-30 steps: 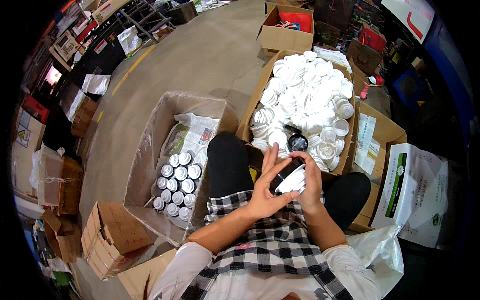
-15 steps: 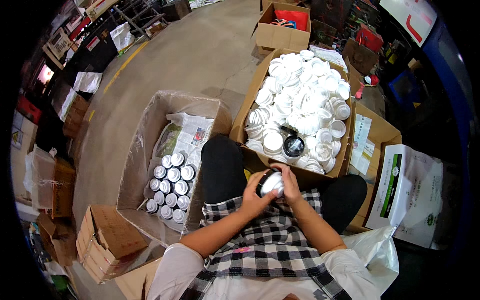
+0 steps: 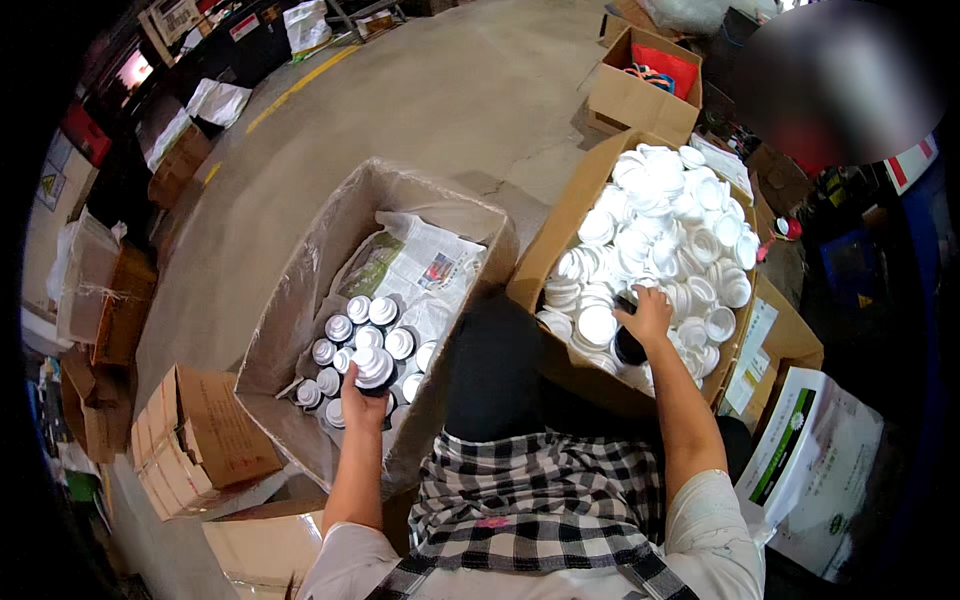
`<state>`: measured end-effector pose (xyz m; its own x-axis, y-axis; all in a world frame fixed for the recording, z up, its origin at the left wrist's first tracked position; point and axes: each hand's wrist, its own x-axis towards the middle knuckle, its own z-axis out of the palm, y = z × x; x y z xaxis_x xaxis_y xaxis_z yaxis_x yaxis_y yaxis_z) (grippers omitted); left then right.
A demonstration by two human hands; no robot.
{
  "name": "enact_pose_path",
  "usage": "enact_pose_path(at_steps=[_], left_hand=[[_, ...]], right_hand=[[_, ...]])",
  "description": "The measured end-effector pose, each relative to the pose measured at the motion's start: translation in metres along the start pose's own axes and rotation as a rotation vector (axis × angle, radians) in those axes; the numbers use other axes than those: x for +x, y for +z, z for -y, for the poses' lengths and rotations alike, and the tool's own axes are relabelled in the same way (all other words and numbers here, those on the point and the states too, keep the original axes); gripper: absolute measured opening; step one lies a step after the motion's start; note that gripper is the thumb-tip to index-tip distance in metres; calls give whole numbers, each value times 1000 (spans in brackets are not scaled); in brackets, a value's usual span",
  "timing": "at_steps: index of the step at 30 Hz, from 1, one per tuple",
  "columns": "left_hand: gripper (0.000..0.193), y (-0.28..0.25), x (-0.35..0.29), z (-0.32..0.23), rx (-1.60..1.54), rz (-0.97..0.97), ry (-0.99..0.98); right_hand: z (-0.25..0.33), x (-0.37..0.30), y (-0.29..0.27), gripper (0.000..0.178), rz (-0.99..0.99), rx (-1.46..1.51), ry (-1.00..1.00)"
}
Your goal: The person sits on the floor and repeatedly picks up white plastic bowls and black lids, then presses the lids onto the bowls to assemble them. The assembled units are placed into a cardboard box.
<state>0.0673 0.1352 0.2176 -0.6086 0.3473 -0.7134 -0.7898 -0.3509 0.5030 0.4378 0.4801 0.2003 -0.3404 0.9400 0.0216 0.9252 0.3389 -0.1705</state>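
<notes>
My left hand is closed around a round piece with a white stepped top and a black base. It is held over the plastic-lined carton on the left, above several similar white-topped pieces standing on newspaper. In the right carton, heaped with white round plastic lids, my right hand grips a black round part. The fingers hide some of that part.
Beyond the lids stands an open carton with a red item in it. At the right are another carton and a white printed box. A closed brown carton sits at the lower left. Another person, partly blurred, is at the upper right.
My hands have parted from together over my lap. The left carried the white-topped piece over the left carton; the right reached into the lids and took hold of the black part. The view has shifted.
</notes>
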Motion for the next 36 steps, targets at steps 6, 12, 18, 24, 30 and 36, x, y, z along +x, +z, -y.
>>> enact_pose_path(at_steps=[6,12,18,24,30,36], left_hand=[[39,-49,66,26,-102,29,-180],[37,-41,142,52,393,-90,-211],[36,8,190,64,600,-138,7],[49,-19,264,95,895,-177,97],[63,-23,249,80,1720,-3,560],[54,13,211,74,2027,-14,270]], right_hand=[[-12,22,46,39,-203,175,-197],[-9,50,41,40,-105,-6,-102],[-20,61,50,32,-90,265,-26],[-2,22,-8,23,46,576,100],[6,-45,-47,17,-31,923,38],[43,-85,-89,21,27,1013,-3]])
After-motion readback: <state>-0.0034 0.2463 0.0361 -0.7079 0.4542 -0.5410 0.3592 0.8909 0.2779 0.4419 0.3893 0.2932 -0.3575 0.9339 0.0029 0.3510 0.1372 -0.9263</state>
